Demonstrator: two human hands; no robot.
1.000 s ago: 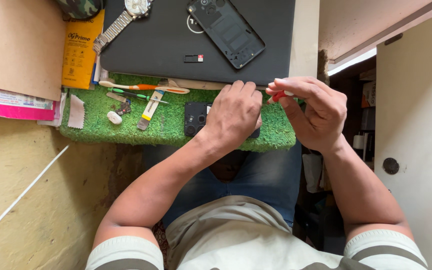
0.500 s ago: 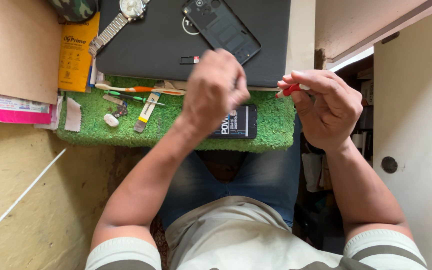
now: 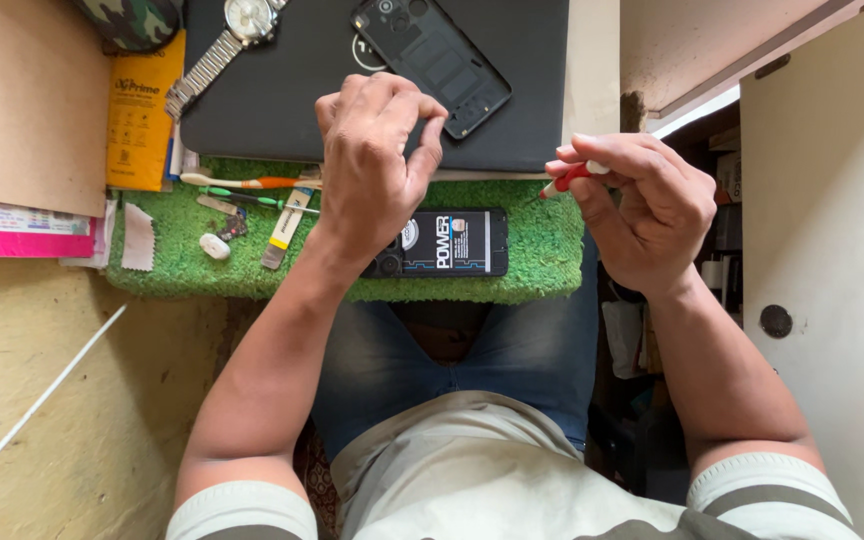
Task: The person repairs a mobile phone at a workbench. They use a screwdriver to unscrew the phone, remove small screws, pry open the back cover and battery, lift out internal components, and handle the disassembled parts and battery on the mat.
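A black phone (image 3: 452, 243) with its back off and the battery showing lies on a green turf mat (image 3: 542, 265). My left hand (image 3: 372, 170) hovers above the phone's far edge. Its thumb and forefinger are pinched together over a black laptop lid (image 3: 282, 100), and nothing shows between them. The phone's black back cover (image 3: 432, 60) lies on that lid just beyond the fingertips. To the right of the phone, my right hand (image 3: 632, 210) holds a small red-handled screwdriver (image 3: 564, 181), tip pointing left.
On the mat's left part lie an orange-handled tool (image 3: 242, 182), a green-handled tool (image 3: 252, 198), a flat pry tool (image 3: 287, 225) and small white bits. A metal wristwatch (image 3: 222, 40) rests on the lid. A yellow booklet (image 3: 137, 110), cardboard and papers sit at left.
My left hand has lifted off the phone and moved away from me toward the laptop lid, uncovering the phone. My right hand has kept the screwdriver and barely shifted.
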